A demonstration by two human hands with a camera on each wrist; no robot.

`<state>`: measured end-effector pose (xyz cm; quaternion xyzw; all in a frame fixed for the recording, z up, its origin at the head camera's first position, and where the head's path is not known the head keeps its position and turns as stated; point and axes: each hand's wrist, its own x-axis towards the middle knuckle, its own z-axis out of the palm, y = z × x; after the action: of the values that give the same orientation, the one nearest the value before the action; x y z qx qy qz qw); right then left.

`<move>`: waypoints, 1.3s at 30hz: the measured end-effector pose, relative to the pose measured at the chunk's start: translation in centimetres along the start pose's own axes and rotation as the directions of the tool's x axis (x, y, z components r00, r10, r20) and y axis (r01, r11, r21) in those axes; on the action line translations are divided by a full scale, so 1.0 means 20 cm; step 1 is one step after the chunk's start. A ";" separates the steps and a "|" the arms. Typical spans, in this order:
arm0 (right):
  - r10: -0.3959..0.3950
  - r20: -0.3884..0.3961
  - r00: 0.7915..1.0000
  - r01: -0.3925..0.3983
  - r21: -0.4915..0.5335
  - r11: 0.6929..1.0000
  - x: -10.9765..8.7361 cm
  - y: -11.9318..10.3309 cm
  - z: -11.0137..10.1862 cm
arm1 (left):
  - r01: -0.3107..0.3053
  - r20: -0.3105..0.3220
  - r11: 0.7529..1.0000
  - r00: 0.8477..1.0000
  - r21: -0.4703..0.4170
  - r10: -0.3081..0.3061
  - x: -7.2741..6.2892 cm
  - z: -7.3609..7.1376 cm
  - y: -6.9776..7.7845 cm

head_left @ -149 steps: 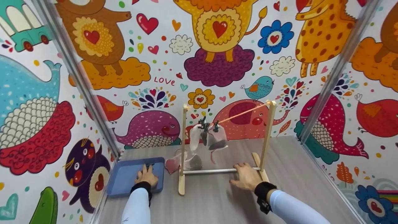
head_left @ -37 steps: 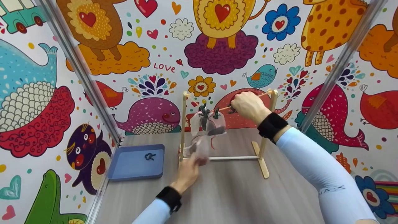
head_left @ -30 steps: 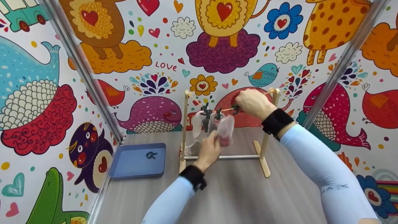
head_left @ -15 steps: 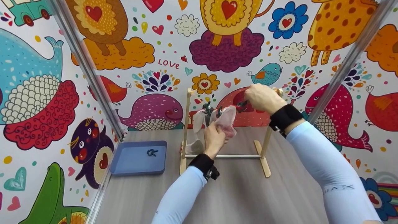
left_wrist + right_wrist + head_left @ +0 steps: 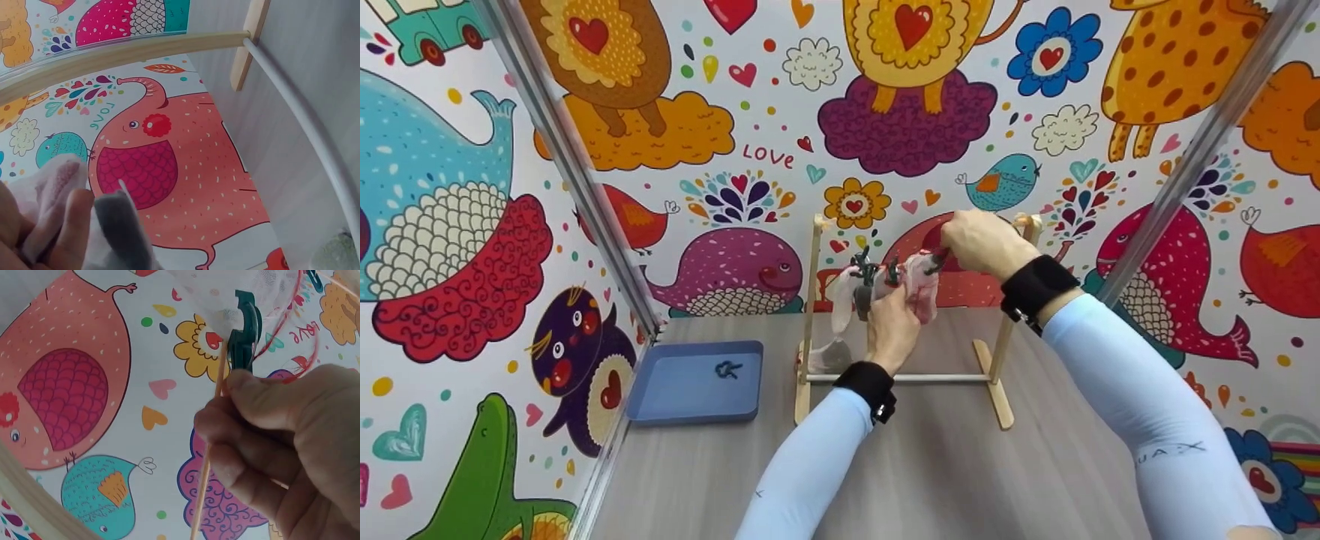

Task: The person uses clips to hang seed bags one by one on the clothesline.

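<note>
My left hand [image 5: 894, 326] grips a small sheer white pouch [image 5: 924, 289] with a pink lower part and red cord, holding it up against an orange line [image 5: 202, 495]. At the pouch's upper edge, my right hand [image 5: 986, 244] pinches a dark green clothespin [image 5: 244, 337] between thumb and fingers; its jaws overlap the fabric and stand right beside the line. Similar white pouches with grey parts [image 5: 846, 296] hang from other dark clothespins [image 5: 862, 262] to the left. In the left wrist view, the gripped pouch [image 5: 56, 191] is bunched by the fingers, with a grey patch [image 5: 121, 225] alongside.
Two wooden posts [image 5: 814, 300] and a white lower bar [image 5: 937, 378] form the stand on the grey table [image 5: 945, 465]. A blue tray [image 5: 682, 382] at left holds dark clothespins [image 5: 727, 368]. Behind the left post lies another grey-and-white pouch [image 5: 831, 356]. Cartoon-printed walls enclose the back and sides.
My left hand has lifted the pink pouch from the table up to the line. My right hand has risen from the stand's lower bar, and now holds a clothespin at the pouch's edge.
</note>
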<state>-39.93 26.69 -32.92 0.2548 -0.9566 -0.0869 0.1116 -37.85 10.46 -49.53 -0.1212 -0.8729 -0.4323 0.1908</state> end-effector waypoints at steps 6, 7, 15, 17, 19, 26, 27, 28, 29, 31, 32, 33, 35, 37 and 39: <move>-0.045 -0.068 0.997 0.051 0.080 0.995 0.00 0.00 0.04 | -0.020 -0.048 1.000 0.999 -0.005 0.020 0.00 0.01 0.01; -0.040 -0.088 0.995 0.048 0.092 0.995 -0.01 0.00 0.05 | -0.033 -0.037 0.999 0.999 -0.031 0.032 -0.01 0.01 0.00; 0.167 -0.305 0.938 -0.090 0.251 0.964 -0.18 -0.04 0.28 | -0.075 0.048 0.980 0.995 -0.182 0.086 -0.24 -0.19 -0.36; 0.270 -0.340 0.901 -0.145 0.349 0.926 -0.26 -0.09 0.40 | -0.081 -0.052 0.986 0.996 -0.144 0.074 -0.31 -0.27 -0.54; 0.368 -0.317 0.874 -0.204 0.447 0.871 -0.36 -0.15 0.55 | -0.043 -0.170 0.997 0.985 -0.070 0.031 -0.37 -0.34 -0.76; 0.483 -0.021 0.875 -0.399 0.533 0.746 -0.60 -0.38 1.08 | 0.342 -0.125 0.896 0.939 0.284 -0.319 -0.41 -0.62 -1.35; 0.479 0.009 0.878 -0.413 0.522 0.747 -0.62 -0.41 1.12 | 0.352 -0.077 0.873 0.935 0.337 -0.347 -0.40 -0.64 -1.40; 0.473 0.032 0.881 -0.420 0.516 0.746 -0.63 -0.44 1.16 | 0.346 -0.022 0.858 0.931 0.381 -0.365 -0.39 -0.67 -1.45; 0.467 0.053 0.883 -0.426 0.513 0.746 -0.63 -0.47 1.20 | 0.329 0.030 0.848 0.927 0.415 -0.374 -0.39 -0.69 -1.49; 0.455 0.094 0.885 -0.434 0.519 0.736 -0.64 -0.53 1.24 | 0.274 0.130 0.851 0.922 0.449 -0.365 -0.39 -0.71 -1.55; 0.448 0.107 0.888 -0.433 0.523 0.734 -0.64 -0.55 1.26 | 0.252 0.176 0.856 0.915 0.451 -0.362 -0.39 -0.72 -1.57; 0.440 0.116 0.891 -0.430 0.529 0.731 -0.64 -0.57 1.27 | 0.235 0.218 0.861 0.906 0.452 -0.362 -0.39 -0.72 -1.58; 0.421 0.117 0.900 -0.415 0.527 0.742 -0.63 -0.59 1.29 | 0.235 0.284 0.861 0.877 0.451 -0.388 -0.40 -0.72 -1.60; 0.404 0.109 0.908 -0.399 0.518 0.756 -0.62 -0.60 1.30 | 0.248 0.318 0.856 0.852 0.454 -0.416 -0.40 -0.71 -1.60; 0.394 0.095 0.914 -0.386 0.502 0.774 -0.62 -0.59 1.30 | 0.247 0.319 0.851 0.850 0.463 -0.420 -0.39 -0.69 -1.60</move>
<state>-30.68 25.72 -62.50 0.0721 -0.9758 0.1967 0.0629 -39.76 -20.05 -67.86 -0.0096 -0.9707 -0.2340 -0.0547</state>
